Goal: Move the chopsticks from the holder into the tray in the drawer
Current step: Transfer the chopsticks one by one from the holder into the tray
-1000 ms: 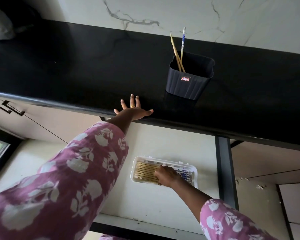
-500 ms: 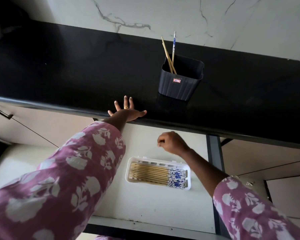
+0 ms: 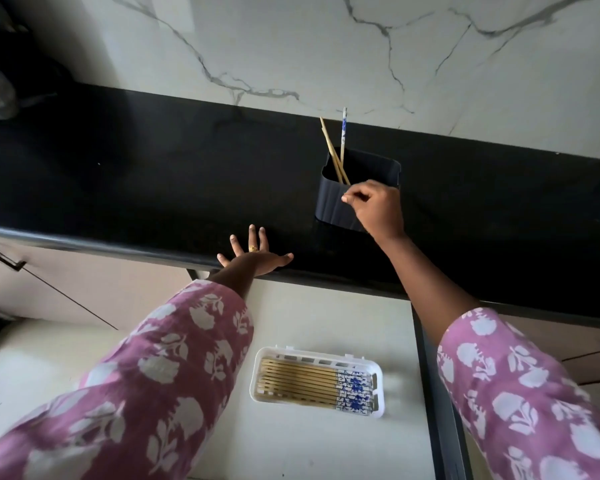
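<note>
Nearly upright chopsticks [image 3: 331,152] lean left in holder [image 3: 329,202]; right fingers [image 3: 352,197] curled there, grip unclear.

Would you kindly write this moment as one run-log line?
left hand flat on countertop | right hand curled at holder | three chopsticks in holder | laid chopsticks in tray

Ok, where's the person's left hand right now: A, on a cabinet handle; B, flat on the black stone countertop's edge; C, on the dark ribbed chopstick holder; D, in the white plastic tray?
B: the left hand lies, fingers spread, on the black stone countertop at its front edge.
</note>
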The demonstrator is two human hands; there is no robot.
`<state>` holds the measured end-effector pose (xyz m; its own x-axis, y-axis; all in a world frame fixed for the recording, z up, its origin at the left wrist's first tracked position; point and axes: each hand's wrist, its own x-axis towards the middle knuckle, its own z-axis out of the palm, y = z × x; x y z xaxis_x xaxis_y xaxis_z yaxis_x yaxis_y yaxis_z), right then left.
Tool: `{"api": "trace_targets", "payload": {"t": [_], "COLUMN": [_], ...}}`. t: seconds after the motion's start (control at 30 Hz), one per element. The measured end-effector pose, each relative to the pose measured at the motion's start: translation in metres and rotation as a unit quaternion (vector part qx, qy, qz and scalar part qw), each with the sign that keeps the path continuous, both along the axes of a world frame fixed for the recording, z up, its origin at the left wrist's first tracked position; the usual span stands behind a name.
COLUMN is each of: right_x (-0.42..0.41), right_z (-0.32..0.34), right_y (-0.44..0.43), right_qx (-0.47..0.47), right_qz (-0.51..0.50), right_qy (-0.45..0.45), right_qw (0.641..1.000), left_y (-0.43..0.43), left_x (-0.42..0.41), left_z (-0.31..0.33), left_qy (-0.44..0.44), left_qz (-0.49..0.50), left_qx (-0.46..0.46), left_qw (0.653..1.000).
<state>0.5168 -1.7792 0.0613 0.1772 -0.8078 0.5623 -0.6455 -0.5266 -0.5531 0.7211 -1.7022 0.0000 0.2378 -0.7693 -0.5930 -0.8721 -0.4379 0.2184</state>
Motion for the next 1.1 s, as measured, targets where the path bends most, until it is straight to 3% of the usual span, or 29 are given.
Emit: {"api": "trace_targets", "payload": {"t": [0.2,0.43,0.6,0.83,0.97,1.1], "right_x": [0.013,0.030,0.039,0.032,0.026,0.014], "right_z": [0.022,0.025,0.021,0.024,0.043,0.068], "right_y": [-0.048,-0.091,-0.099,-0.097,-0.089,-0.080], "right_qx": [0.106,0.296,0.289,0.257,0.203,0.167], "right_qz": [-0.071,-0.141,-0.163,-0.153,-0.137,-0.138], "right_qy": [0.020,0.109,0.113,0.050,-0.048,-0.174], "right_qw": [0.992,0.938,0.936,0.953,0.968,0.961], "left_y": [0.000,-0.003,-0.005,-0.003,-0.003,-0.002], "left_x": [-0.001,0.000,0.000,-0.001,-0.001,-0.001], "left_z": [0.004,0.003,0.004,0.005,0.005,0.005], "left_qy": [0.005,-0.002,-0.007,-0.002,-0.003,-0.001], "left_qz": [0.003,-0.005,-0.010,-0.005,-0.003,0.000], "left_qx": [0.008,0.016,0.024,0.019,0.016,0.015], "left_qw": [1.000,1.000,1.000,1.000,1.000,1.000]}}
